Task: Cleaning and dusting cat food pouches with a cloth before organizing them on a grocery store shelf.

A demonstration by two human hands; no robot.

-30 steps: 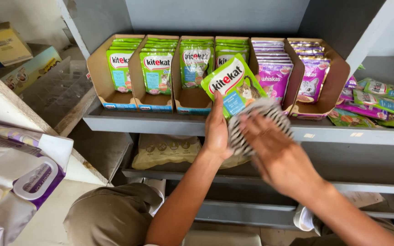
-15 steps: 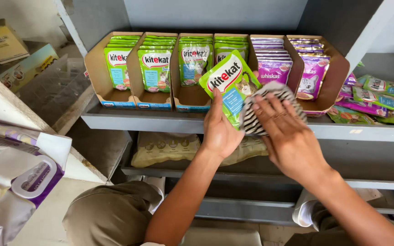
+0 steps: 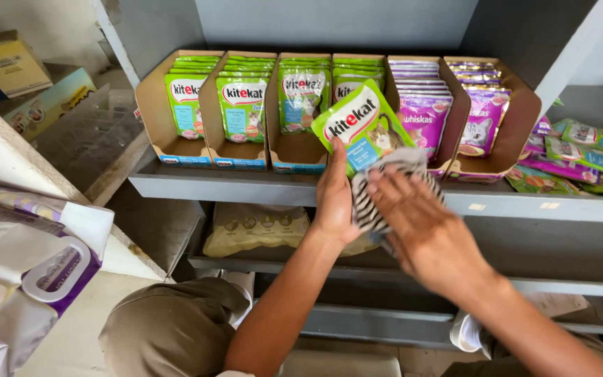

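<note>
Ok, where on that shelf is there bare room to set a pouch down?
The grey shelf has a bare front strip along its lip before the cardboard trays. A loose pile of pouches crowds the right end. The left hand holds a green pouch, and the right hand presses a striped cloth there.

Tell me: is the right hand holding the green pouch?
No: the left hand holds the green pouch, while the right hand presses a striped cloth against it.

green pouch [image 3: 362, 124], black-and-white striped cloth [image 3: 378, 195]
</note>
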